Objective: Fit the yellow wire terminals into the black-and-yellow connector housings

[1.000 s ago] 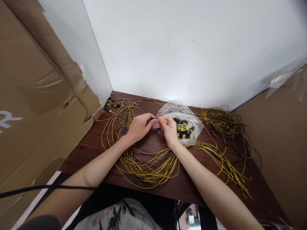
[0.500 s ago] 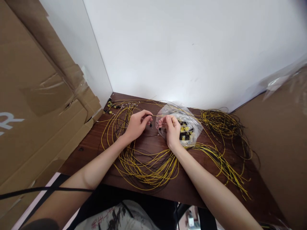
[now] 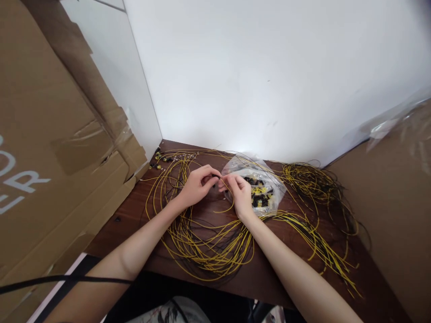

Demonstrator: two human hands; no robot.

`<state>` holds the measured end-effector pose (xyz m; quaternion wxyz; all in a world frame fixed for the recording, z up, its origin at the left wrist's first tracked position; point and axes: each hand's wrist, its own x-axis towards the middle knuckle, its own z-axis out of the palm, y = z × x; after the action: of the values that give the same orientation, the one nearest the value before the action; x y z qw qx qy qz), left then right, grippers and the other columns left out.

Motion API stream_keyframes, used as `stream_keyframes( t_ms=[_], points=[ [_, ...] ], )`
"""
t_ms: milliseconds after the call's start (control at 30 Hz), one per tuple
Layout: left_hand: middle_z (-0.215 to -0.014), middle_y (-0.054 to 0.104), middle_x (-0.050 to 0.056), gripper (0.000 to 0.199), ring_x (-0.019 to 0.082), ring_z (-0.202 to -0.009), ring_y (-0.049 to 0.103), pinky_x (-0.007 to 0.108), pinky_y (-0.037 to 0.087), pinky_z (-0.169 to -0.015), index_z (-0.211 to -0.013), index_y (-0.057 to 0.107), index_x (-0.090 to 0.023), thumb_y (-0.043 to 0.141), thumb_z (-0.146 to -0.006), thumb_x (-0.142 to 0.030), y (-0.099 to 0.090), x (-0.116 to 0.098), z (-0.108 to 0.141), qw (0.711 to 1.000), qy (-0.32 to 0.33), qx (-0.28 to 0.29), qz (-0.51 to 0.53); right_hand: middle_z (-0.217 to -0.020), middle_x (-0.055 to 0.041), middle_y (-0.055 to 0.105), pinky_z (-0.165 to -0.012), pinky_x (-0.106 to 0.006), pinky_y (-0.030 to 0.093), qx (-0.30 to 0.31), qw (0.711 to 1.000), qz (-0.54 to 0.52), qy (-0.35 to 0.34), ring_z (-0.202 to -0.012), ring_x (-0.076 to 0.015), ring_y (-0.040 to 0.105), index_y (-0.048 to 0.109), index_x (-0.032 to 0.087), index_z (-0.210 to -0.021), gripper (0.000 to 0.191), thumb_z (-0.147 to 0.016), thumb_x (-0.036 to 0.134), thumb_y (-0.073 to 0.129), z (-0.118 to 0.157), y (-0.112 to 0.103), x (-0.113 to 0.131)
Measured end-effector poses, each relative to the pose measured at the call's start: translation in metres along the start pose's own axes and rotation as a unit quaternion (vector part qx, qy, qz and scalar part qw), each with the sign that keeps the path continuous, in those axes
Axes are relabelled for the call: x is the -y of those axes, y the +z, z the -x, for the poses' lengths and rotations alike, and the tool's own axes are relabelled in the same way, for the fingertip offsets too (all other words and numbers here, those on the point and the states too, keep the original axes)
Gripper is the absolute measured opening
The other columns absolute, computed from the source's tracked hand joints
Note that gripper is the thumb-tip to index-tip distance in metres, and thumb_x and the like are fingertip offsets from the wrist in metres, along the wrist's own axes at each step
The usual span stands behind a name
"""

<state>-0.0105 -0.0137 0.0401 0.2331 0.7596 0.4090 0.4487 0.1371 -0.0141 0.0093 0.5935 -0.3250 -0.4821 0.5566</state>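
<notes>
My left hand [image 3: 201, 185] pinches a small black piece [image 3: 216, 176] between thumb and index finger. Close beside it, fingertips nearly touching, my right hand [image 3: 238, 190] is closed on a thin yellow wire [image 3: 231, 205], whose loose end curves down to the left. A large coil of yellow and black wires [image 3: 208, 251] lies on the brown table under and in front of my hands. Just right of my right hand sits a clear plastic bag [image 3: 278, 190] with black and yellow connectors [image 3: 261, 193] in it. My fingers partly hide the small piece.
A tangled wire bundle [image 3: 310, 181] lies at the back right, with cut wire ends [image 3: 332, 251] nearer. Small connectors [image 3: 158, 157] sit in the back left corner. Cardboard [image 3: 67, 148] stands at the left, more at the right; a white wall [image 3: 262, 80] rises behind.
My hands have come closer together, so their fingertips nearly meet. A yellow wire end now hangs in a curve below my right hand. The whole view has shifted slightly.
</notes>
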Motion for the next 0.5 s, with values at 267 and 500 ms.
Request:
stream_keyframes(
  t_ms=[267, 500],
  points=[
    [-0.08, 0.055, 0.003, 0.015, 0.011, -0.068, 0.047, 0.023, 0.037, -0.061, -0.089, 0.062, -0.015, 0.047, -0.086, -0.018, 0.0002, 0.0031, 0.0023, 0.999, 0.033, 0.013, -0.025, -0.052, 0.0022, 0.056, -0.029, -0.015, 0.028, 0.096, 0.991, 0.008, 0.088, -0.034, -0.0058, 0.044, 0.058, 0.015, -0.072, 0.03, -0.075, 0.045, 0.061, -0.0013, -0.0001, -0.0054],
    [-0.074, 0.058, 0.001, 0.016, 0.011, -0.064, 0.048, 0.023, 0.037, -0.059, -0.087, 0.06, -0.015, 0.047, -0.087, -0.026, 0.0009, 0.0041, 0.0016, 0.998, -0.015, 0.054, 0.001, -0.041, 0.0112, 0.026, -0.036, -0.016, 0.009, 0.108, 0.983, -0.076, 0.126, -0.035, -0.0003, 0.016, 0.057, 0.013, -0.065, 0.028, -0.074, 0.038, 0.066, -0.0029, -0.0043, -0.0008]
  ],
)
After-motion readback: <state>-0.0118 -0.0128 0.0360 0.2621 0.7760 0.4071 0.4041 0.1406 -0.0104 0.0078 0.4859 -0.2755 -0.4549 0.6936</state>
